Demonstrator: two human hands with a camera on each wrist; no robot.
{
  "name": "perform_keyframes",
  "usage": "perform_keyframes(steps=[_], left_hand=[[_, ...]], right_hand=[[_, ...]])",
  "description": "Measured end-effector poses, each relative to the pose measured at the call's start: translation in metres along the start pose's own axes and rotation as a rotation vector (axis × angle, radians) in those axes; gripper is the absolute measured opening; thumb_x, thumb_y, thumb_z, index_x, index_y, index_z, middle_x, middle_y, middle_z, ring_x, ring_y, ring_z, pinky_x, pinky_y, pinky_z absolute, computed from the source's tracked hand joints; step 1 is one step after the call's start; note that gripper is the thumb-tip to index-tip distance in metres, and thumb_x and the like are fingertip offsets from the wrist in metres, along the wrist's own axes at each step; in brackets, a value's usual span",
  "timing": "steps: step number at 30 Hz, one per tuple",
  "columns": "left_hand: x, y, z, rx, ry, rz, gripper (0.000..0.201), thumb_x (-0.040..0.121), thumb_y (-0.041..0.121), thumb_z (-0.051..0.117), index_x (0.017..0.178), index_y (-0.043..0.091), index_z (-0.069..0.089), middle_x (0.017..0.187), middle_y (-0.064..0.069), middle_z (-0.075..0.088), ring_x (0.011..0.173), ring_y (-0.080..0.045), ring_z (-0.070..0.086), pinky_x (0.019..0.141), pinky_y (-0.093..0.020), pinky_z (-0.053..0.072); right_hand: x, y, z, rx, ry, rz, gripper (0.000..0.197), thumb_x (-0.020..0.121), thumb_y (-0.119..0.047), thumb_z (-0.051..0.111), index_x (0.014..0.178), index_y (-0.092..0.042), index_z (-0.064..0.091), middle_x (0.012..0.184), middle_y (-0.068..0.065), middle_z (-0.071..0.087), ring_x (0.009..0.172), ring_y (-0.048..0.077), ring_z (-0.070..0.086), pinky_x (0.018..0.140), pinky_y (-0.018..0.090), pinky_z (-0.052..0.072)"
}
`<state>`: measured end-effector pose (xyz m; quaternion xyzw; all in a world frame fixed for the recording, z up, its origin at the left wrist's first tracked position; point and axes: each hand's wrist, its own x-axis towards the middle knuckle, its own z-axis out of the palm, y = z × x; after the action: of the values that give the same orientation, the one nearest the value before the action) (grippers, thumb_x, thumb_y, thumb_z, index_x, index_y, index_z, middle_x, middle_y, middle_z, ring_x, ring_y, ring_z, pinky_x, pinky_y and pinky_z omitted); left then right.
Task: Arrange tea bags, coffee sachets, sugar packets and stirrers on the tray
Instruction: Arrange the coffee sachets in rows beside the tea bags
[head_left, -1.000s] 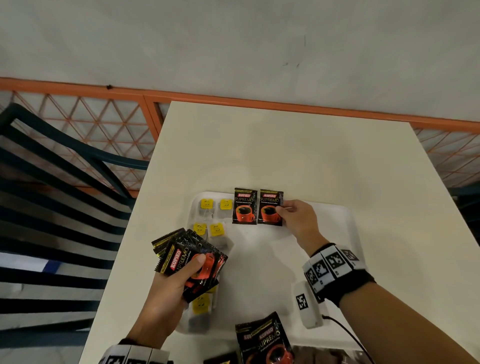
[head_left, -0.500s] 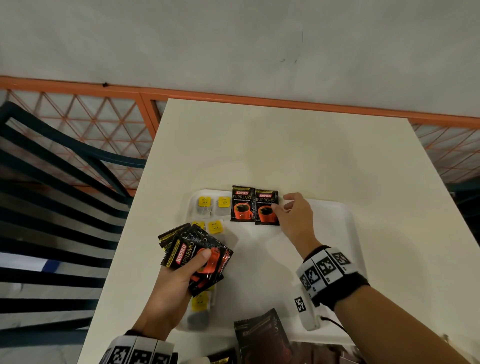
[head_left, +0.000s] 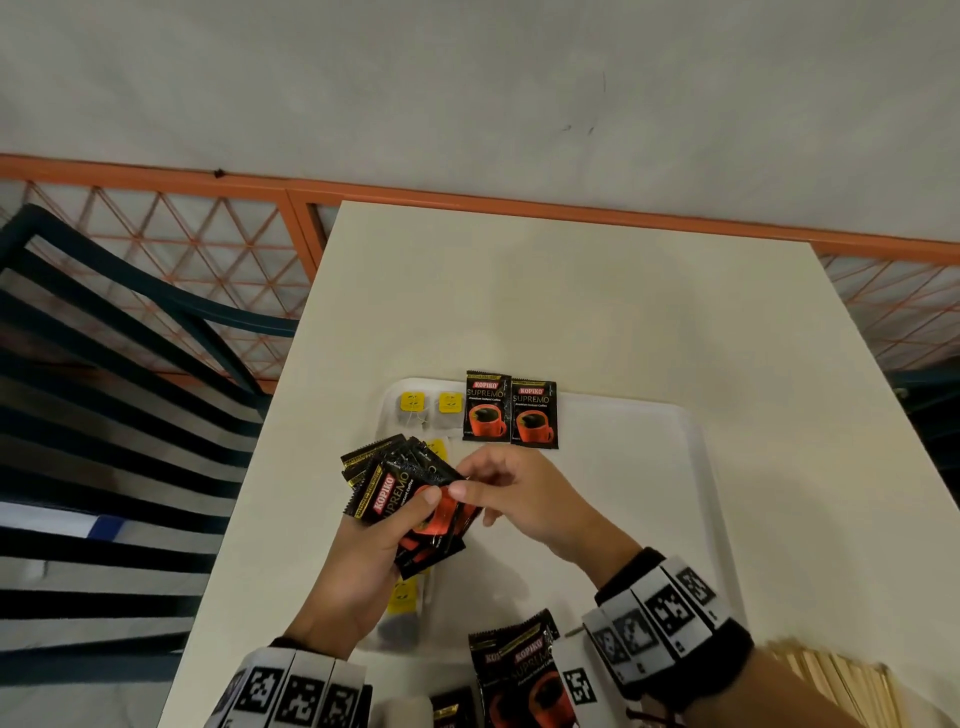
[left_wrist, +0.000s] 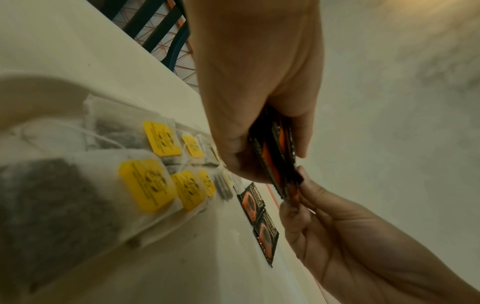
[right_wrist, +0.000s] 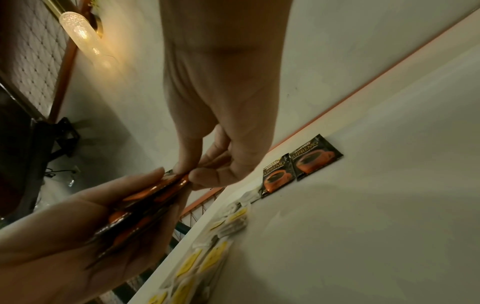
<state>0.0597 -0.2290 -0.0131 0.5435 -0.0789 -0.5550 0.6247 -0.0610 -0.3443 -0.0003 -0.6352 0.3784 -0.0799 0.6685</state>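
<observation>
Fan of black-and-orange foil coffee sachets (head_left: 405, 499) is clamped in left hand (head_left: 363, 566) as supply; top sachet's edge is pinched by right hand (head_left: 524, 499), likely for placing beside 2 laid sachets (head_left: 510, 413) beyond the pinch.

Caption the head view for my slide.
Right hand pinches a sachet from the coffee sachets fanned in the left hand; two sachets lie on the white tray.

The coffee sachets (head_left: 485, 406) are glossy foil-like film that catches the light. The tea bags (left_wrist: 116, 131) are matt, fibrous paper (yellow tags smooth). The tray (head_left: 649, 467) looks smooth white plastic; the worktop (head_left: 571, 301) matt.
</observation>
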Motion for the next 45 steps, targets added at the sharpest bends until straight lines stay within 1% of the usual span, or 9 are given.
perform_keyframes(steps=[6, 14, 22, 24, 29, 33, 37, 40, 45], left_hand=[[0.000, 0.000, -0.005, -0.029, -0.011, 0.011, 0.070, 0.059, 0.022, 0.079, 0.124, 0.011, 0.054, 0.113, -0.018, 0.067, 0.102, -0.033, 0.065, 0.070, -0.040, 0.056], [0.001, 0.004, -0.007, -0.048, 0.066, 0.055, 0.029, 0.082, 0.006, 0.059, 0.111, 0.013, 0.061, 0.098, -0.015, 0.073, 0.090, -0.029, 0.070, 0.064, -0.033, 0.058], [0.002, 0.009, -0.010, -0.082, 0.111, 0.105, 0.047, 0.061, 0.017, 0.072, 0.106, 0.010, 0.060, 0.086, -0.008, 0.075, 0.080, -0.023, 0.072, 0.058, -0.030, 0.057], [0.002, 0.011, -0.013, -0.122, 0.157, 0.118, 0.056, 0.054, 0.019, 0.077, 0.106, 0.008, 0.060, 0.085, -0.009, 0.074, 0.077, -0.022, 0.072, 0.055, -0.028, 0.057], [0.002, 0.015, -0.029, -0.168, 0.248, 0.093, 0.023, 0.083, 0.003, 0.058, 0.106, 0.008, 0.060, 0.089, -0.009, 0.069, 0.072, -0.017, 0.071, 0.055, -0.030, 0.058], [0.000, 0.016, -0.027, -0.138, 0.254, 0.070, 0.029, 0.085, 0.003, 0.057, 0.113, 0.005, 0.057, 0.096, -0.013, 0.067, 0.086, -0.025, 0.066, 0.063, -0.032, 0.060], [-0.002, 0.012, -0.020, -0.106, 0.224, 0.072, 0.023, 0.085, 0.003, 0.057, 0.106, 0.012, 0.059, 0.092, -0.009, 0.069, 0.078, -0.019, 0.070, 0.057, -0.025, 0.058], [-0.004, 0.011, -0.016, -0.091, 0.208, 0.068, 0.020, 0.084, 0.002, 0.057, 0.100, 0.014, 0.060, 0.085, -0.008, 0.071, 0.067, -0.013, 0.071, 0.052, -0.024, 0.056], [-0.004, 0.009, -0.018, -0.089, 0.219, 0.064, 0.023, 0.084, 0.001, 0.056, 0.105, 0.013, 0.057, 0.095, -0.011, 0.066, 0.065, -0.013, 0.071, 0.052, -0.026, 0.057]], right_hand=[[-0.004, 0.001, -0.005, 0.122, -0.119, 0.064, 0.009, 0.088, -0.010, 0.060, 0.083, -0.017, 0.062, 0.079, -0.002, 0.062, 0.068, 0.005, 0.059, 0.062, 0.018, 0.050], [-0.004, 0.000, -0.013, 0.011, -0.122, 0.076, 0.008, 0.089, -0.012, 0.059, 0.083, -0.018, 0.062, 0.065, -0.005, 0.056, 0.051, 0.002, 0.050, 0.059, 0.014, 0.045], [-0.003, 0.005, -0.008, -0.067, -0.051, 0.038, 0.008, 0.090, -0.015, 0.056, 0.084, -0.020, 0.058, 0.064, -0.007, 0.055, 0.052, 0.009, 0.047, 0.062, 0.020, 0.042], [-0.004, 0.007, -0.011, -0.017, -0.004, 0.052, 0.008, 0.091, -0.015, 0.055, 0.084, -0.018, 0.056, 0.066, -0.007, 0.055, 0.052, 0.011, 0.047, 0.061, 0.023, 0.041], [-0.004, 0.013, -0.024, 0.131, 0.151, 0.074, 0.005, 0.090, -0.009, 0.057, 0.091, -0.014, 0.056, 0.070, -0.004, 0.058, 0.059, 0.011, 0.053, 0.062, 0.022, 0.049], [0.008, 0.022, -0.026, 0.189, 0.312, 0.089, 0.010, 0.087, -0.002, 0.059, 0.096, -0.006, 0.056, 0.081, 0.004, 0.058, 0.071, 0.011, 0.057, 0.057, 0.018, 0.054], [0.022, 0.027, -0.019, 0.135, 0.462, 0.070, 0.014, 0.085, -0.002, 0.061, 0.087, -0.014, 0.054, 0.080, 0.001, 0.056, 0.072, 0.011, 0.056, 0.054, 0.016, 0.052], [0.032, 0.030, -0.013, 0.037, 0.576, 0.030, 0.021, 0.083, -0.006, 0.064, 0.082, -0.020, 0.049, 0.076, -0.003, 0.055, 0.074, 0.013, 0.055, 0.063, 0.017, 0.048], [0.038, 0.033, -0.007, -0.171, 0.646, -0.029, 0.017, 0.085, -0.006, 0.062, 0.089, -0.013, 0.047, 0.069, -0.009, 0.051, 0.065, 0.005, 0.049, 0.058, 0.001, 0.039]])
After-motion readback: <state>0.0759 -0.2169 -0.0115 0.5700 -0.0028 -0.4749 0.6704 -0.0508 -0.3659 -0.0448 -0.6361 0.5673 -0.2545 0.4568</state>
